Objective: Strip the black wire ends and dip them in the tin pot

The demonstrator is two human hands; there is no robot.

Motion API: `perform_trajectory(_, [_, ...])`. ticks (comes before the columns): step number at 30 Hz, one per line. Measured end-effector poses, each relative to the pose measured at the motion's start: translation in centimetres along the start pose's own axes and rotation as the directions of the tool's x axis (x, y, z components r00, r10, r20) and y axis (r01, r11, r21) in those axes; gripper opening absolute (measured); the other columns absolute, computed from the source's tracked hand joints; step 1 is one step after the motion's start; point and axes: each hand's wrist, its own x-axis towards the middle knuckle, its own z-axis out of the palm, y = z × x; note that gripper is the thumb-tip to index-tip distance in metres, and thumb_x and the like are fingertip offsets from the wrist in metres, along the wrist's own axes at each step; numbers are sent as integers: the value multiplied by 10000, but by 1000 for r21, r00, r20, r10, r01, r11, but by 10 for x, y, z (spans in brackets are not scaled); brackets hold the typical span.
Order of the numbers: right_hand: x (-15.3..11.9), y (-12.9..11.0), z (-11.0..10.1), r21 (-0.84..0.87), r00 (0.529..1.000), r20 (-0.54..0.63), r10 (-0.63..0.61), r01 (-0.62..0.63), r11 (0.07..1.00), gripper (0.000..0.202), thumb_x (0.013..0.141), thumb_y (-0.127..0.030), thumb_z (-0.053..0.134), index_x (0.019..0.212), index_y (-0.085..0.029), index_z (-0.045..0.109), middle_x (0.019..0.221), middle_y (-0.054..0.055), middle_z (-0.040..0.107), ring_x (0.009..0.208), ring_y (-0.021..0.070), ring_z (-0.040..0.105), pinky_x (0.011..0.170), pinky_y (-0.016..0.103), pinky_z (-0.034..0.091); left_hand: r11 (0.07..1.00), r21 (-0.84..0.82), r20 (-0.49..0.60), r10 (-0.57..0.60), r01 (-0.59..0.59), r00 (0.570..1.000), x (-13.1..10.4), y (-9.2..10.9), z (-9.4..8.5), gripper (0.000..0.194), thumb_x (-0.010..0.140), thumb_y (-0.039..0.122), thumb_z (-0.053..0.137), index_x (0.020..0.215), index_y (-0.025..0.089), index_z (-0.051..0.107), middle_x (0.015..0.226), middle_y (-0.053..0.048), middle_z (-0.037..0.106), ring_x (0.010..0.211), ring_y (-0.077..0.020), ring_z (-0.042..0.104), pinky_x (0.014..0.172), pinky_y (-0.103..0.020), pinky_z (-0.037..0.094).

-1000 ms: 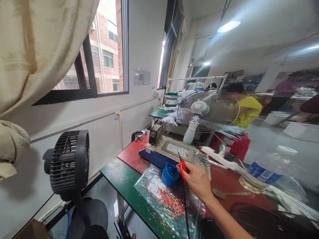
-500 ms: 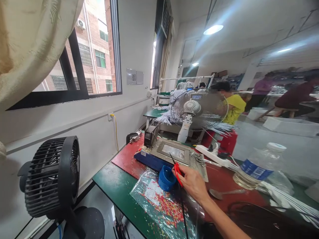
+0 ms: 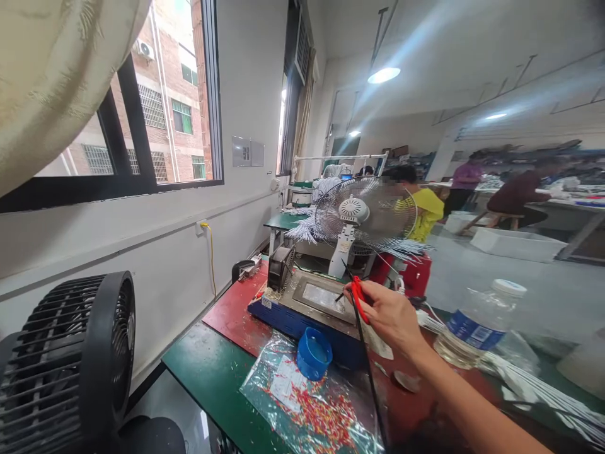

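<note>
My right hand (image 3: pixel 392 312) is closed around a small red-handled tool (image 3: pixel 360 299) and a black cable (image 3: pixel 369 366). The tool's exact kind cannot be made out. Thin dark ends stick out past my fingers, and the cable trails down to the bottom edge. My hand is above the front right of a blue machine with a metal top (image 3: pixel 302 331), which has a pale rectangular plate (image 3: pixel 324 297) set in it. Left of my hand and lower, a blue round cup (image 3: pixel 314 354) stands on a clear plastic sheet (image 3: pixel 265 384). My left hand is out of view.
Many red and yellow bits (image 3: pixel 326 416) lie scattered over the sheet. A large bottle (image 3: pixel 472 328) of liquid stands to the right, near white cables (image 3: pixel 534 381). Fans include a black one (image 3: pixel 70 353) at left and a white one (image 3: pixel 352 211) behind. Several people are farther back.
My right hand has moved right and slightly up with the red-handled tool and cable, away from the blue cup. The camera view has shifted to the right.
</note>
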Motion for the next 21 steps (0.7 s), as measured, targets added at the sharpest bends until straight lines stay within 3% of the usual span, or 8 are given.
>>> perform_trajectory(3, [14,8,11,-22,999,16,38,-37,999,431,802,-524,386,674,-207,648,702,51,694,634,186,605,549,250,376,999,2,65,48,-49,997,51,40,58,706,795,625,100,1084,293,652,1030,19,676,915,-388,638,469,-335,408])
perform_trajectory(5, [20,12,20,-30,998,45,54,-53,998,438,794,-526,387,676,-204,660,692,45,701,623,184,609,533,245,368,998,4,95,68,-69,993,75,58,85,729,768,645,101,1082,295,658,1060,20,659,902,-406,628,445,-321,369])
perform_trajectory(9, [27,16,34,-49,992,96,82,-78,996,433,784,-514,404,676,-204,688,676,37,715,604,186,618,497,235,348,997,3,124,82,-83,989,101,76,107,645,755,640,290,1121,240,640,1098,-58,663,920,-420,630,429,-328,389])
perform_trajectory(12, [27,17,40,-66,988,115,100,-93,993,409,787,-487,413,730,-217,715,672,36,724,601,197,626,483,236,341,998,-5,124,69,-69,990,104,81,103,601,832,567,246,1083,201,650,1002,-30,696,957,-404,630,508,-356,488])
perform_trajectory(15, [27,17,42,-81,985,136,106,-96,992,389,792,-462,416,742,-227,722,665,37,725,604,206,633,484,239,347,999,-15,120,33,-32,992,96,76,87,409,841,471,405,1071,212,621,969,-7,704,984,-354,623,621,-393,572])
perform_trajectory(18, [27,18,43,-94,983,154,104,-91,991,378,796,-447,416,737,-232,722,685,40,730,637,215,645,501,242,359,1000,-22,110,-17,20,994,78,58,62,391,835,467,419,1086,234,608,990,3,688,1016,-356,600,659,-403,567])
perform_trajectory(19, [28,19,43,-98,982,159,103,-88,991,377,798,-446,415,735,-234,721,684,39,729,636,215,645,503,243,359,999,-23,104,-38,41,994,71,49,52,345,813,470,459,1091,311,587,1015,-32,692,1028,-319,605,631,-408,568])
perform_trajectory(21, [28,19,44,-105,980,170,99,-81,991,373,802,-441,414,732,-237,718,681,36,728,630,212,642,500,243,353,997,-25,90,-68,70,994,55,31,32,484,865,497,286,1105,213,596,1006,-12,684,1014,-350,600,682,-424,562])
